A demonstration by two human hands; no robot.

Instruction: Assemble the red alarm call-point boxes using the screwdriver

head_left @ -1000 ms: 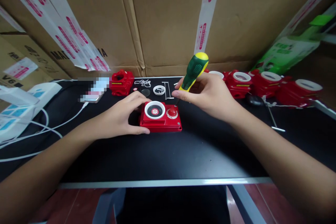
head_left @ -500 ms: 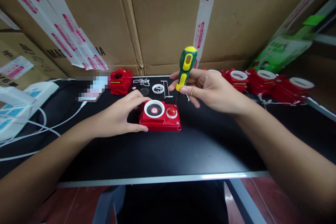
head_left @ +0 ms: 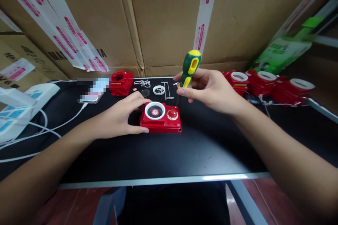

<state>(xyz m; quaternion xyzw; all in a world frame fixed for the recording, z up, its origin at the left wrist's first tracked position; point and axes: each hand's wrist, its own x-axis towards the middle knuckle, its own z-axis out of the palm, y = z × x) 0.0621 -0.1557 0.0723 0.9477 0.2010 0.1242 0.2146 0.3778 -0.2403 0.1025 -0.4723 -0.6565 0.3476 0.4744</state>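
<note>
Behind everything, tall cardboard boxes (head_left: 163,17) crossed by strips of white tape with pink print. In front, a black tabletop (head_left: 169,154) with a pale near edge. Far right, a green carton (head_left: 280,51) leaning on the cardboard, and below it a row of red units (head_left: 266,82) with white rings on top, side by side along the far edge. Far left, white power strips (head_left: 23,102) with cables trailing over the tabletop towards a phone (head_left: 91,95), partly blurred. Near the centre, left hand (head_left: 118,117) resting flat on the tabletop, thumb and fingers pressed against the left side of a red box (head_left: 161,119), so clamped on it from that side. On top of that box, a white-rimmed dial on the left and a red button on the right. Right hand (head_left: 211,89) just beyond and right of the box, fingers closed round the yellow lower part of a green-and-yellow screwdriver (head_left: 188,70). Screwdriver tilted, handle up and leaning right, thin shaft pointing down at the far right corner of the box; contact of tip and box too small to tell. Farther back, another red unit (head_left: 121,82) left of centre, then small parts on the tabletop: a white ring (head_left: 158,90), a dark disc (head_left: 145,92), thin metal rods (head_left: 167,90).
</note>
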